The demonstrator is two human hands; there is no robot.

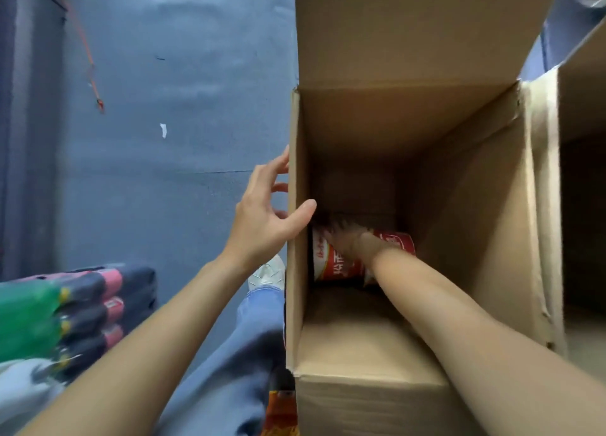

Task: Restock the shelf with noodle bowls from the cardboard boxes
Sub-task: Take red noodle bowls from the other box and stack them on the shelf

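Note:
An open cardboard box [472, 180] stands upright before me, its flaps raised. Deep at its bottom lies a red and white noodle bowl [331, 262] on its side. My right hand [344, 235] reaches down inside the box and lies over the top of the bowl; it is blurred and its fingers are partly hidden, so the hold is unclear. My left hand [265, 212] holds the box's left wall at the rim, thumb inside and fingers outside.
A second open cardboard box [583, 173] stands to the right. Shrink-wrapped packs of green and dark bottles [65, 311] lie at the lower left on the grey floor [170, 107]. My jeans and a white shoe [267, 273] are beside the box. An orange packet [283, 406] sits at the box's near corner.

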